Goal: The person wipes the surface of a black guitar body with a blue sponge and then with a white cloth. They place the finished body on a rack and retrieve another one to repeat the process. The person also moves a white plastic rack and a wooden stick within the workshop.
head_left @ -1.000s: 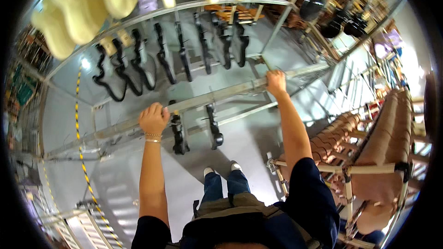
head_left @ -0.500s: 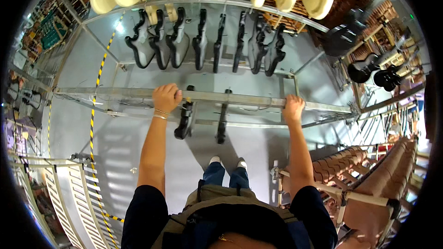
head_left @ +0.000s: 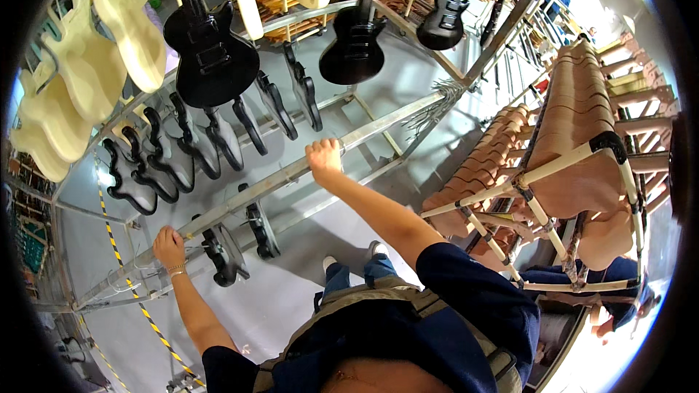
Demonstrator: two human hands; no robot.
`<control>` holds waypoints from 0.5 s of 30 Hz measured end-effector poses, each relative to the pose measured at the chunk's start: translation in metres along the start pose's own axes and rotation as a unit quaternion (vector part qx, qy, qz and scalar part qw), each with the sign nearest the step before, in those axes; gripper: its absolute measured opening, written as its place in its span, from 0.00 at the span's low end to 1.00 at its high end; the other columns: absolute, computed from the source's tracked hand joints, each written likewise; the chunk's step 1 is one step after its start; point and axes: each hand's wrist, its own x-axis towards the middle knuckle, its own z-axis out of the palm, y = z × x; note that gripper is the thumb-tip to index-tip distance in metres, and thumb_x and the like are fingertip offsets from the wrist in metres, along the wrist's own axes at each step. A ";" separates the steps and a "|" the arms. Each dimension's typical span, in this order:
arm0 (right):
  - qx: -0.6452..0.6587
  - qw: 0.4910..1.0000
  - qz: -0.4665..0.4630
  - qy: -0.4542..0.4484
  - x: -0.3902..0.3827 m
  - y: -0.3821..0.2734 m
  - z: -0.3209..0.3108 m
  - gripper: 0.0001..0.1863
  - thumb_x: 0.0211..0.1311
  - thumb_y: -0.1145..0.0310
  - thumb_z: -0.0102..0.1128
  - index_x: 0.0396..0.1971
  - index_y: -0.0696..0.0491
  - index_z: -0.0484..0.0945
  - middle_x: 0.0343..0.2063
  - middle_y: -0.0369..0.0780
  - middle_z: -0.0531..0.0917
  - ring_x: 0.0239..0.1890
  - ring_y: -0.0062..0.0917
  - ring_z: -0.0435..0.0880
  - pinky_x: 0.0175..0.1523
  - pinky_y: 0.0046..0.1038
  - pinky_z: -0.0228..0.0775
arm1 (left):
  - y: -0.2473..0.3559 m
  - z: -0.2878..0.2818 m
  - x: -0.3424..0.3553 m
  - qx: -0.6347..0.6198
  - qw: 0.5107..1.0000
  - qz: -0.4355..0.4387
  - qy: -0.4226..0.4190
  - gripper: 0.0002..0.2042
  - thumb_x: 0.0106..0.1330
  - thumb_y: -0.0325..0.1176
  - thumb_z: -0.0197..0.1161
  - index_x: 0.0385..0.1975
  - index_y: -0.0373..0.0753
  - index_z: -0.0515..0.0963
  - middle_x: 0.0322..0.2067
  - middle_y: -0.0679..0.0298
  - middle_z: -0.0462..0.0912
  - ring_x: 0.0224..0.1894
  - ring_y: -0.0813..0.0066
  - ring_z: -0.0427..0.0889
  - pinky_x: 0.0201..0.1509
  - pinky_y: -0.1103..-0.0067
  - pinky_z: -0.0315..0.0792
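Note:
My left hand (head_left: pixel 170 247) is closed around the long metal rail (head_left: pixel 273 183) of a hanging rack. Farther along the same rail, up and to the right, my right hand (head_left: pixel 324 159) grips it too. Two black-edged guitar bodies hang below the rail between my hands: a wider one (head_left: pixel 224 253) near the left hand and a narrow one (head_left: pixel 262 229) beside it. Beyond the rail, a row of several black-edged guitar bodies (head_left: pixel 188 138) hangs lower down. Glossy black electric guitars (head_left: pixel 211 58) hang above that row.
Cream guitar bodies (head_left: pixel 87 65) hang at the upper left. On my right stands a rack with wrapped bars (head_left: pixel 561 164), loaded with brown guitar bodies (head_left: pixel 564 116). Behind it a person in dark clothing (head_left: pixel 615 271) is partly visible. Yellow-black tape (head_left: pixel 149 320) marks the floor at left.
My view has turned, so the rail now slants up to the right. Both hands remain on it. Glossy black guitars have come into sight above, and the brown bodies at right show larger.

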 end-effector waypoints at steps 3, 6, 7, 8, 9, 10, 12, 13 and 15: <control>0.013 0.997 0.028 -0.068 -0.014 -0.010 0.001 0.10 0.49 0.67 0.52 0.34 0.47 0.74 0.35 0.35 0.76 0.45 0.28 0.70 0.52 0.36 0.52 | -0.016 0.010 -0.006 0.014 0.994 -0.029 -0.108 0.10 0.58 0.33 0.48 0.31 0.36 0.74 0.37 0.60 0.76 0.38 0.61 0.74 0.42 0.70 0.67; 0.207 0.972 -0.096 -0.056 -0.033 -0.006 -0.026 0.25 0.42 0.66 0.61 0.44 0.50 0.68 0.44 0.41 0.70 0.54 0.35 0.64 0.59 0.43 0.47 | -0.026 -0.001 -0.020 0.007 0.989 -0.062 -0.134 0.11 0.60 0.34 0.46 0.33 0.35 0.74 0.40 0.57 0.75 0.43 0.58 0.72 0.46 0.68 0.66; 0.353 0.923 -0.152 -0.002 -0.038 0.003 -0.056 0.29 0.39 0.66 0.63 0.47 0.51 0.66 0.47 0.42 0.68 0.55 0.37 0.62 0.62 0.45 0.44 | -0.033 -0.004 -0.025 0.019 0.989 -0.065 -0.132 0.11 0.61 0.34 0.45 0.33 0.35 0.74 0.41 0.56 0.74 0.44 0.58 0.71 0.47 0.68 0.65; 0.332 0.928 -0.157 0.065 -0.042 0.018 -0.088 0.30 0.39 0.67 0.65 0.47 0.51 0.66 0.47 0.42 0.68 0.55 0.37 0.62 0.62 0.45 0.44 | -0.037 -0.004 -0.026 0.034 0.989 -0.073 -0.126 0.12 0.61 0.34 0.45 0.34 0.35 0.74 0.42 0.56 0.74 0.45 0.57 0.70 0.48 0.68 0.65; 0.313 0.925 -0.171 0.133 -0.047 0.041 -0.116 0.31 0.39 0.68 0.66 0.48 0.51 0.66 0.47 0.43 0.68 0.55 0.36 0.63 0.62 0.44 0.44 | -0.039 -0.005 -0.026 0.049 0.985 -0.085 -0.142 0.12 0.61 0.35 0.45 0.35 0.35 0.74 0.43 0.55 0.73 0.46 0.57 0.70 0.49 0.68 0.64; 0.274 0.927 -0.119 0.225 -0.054 0.071 -0.135 0.32 0.37 0.69 0.66 0.48 0.52 0.65 0.48 0.42 0.67 0.56 0.38 0.61 0.62 0.46 0.45 | -0.040 -0.005 -0.028 0.064 0.980 -0.099 -0.158 0.13 0.62 0.36 0.45 0.35 0.35 0.74 0.44 0.54 0.73 0.47 0.57 0.69 0.50 0.67 0.64; 0.214 0.910 0.024 0.355 -0.060 0.143 -0.178 0.36 0.37 0.71 0.64 0.52 0.53 0.61 0.50 0.47 0.65 0.54 0.41 0.62 0.57 0.42 0.52 | -0.053 -0.011 -0.059 0.143 0.973 -0.129 -0.127 0.14 0.62 0.38 0.46 0.39 0.36 0.75 0.47 0.52 0.71 0.49 0.54 0.69 0.53 0.66 0.62; 0.185 0.860 0.099 0.465 -0.055 0.216 -0.153 0.37 0.38 0.71 0.65 0.52 0.55 0.60 0.49 0.48 0.65 0.52 0.41 0.63 0.57 0.39 0.53 | -0.041 -0.003 -0.052 0.041 0.982 -0.168 -0.075 0.14 0.62 0.37 0.48 0.40 0.38 0.75 0.49 0.52 0.69 0.51 0.54 0.66 0.55 0.66 0.59; 0.206 0.826 0.226 0.472 -0.042 0.343 -0.168 0.37 0.41 0.68 0.64 0.53 0.58 0.58 0.49 0.47 0.66 0.52 0.38 0.64 0.57 0.36 0.53 | 0.001 -0.023 -0.030 0.130 0.955 -0.247 -0.097 0.22 0.58 0.42 0.53 0.51 0.39 0.66 0.52 0.50 0.66 0.55 0.55 0.61 0.57 0.65 0.56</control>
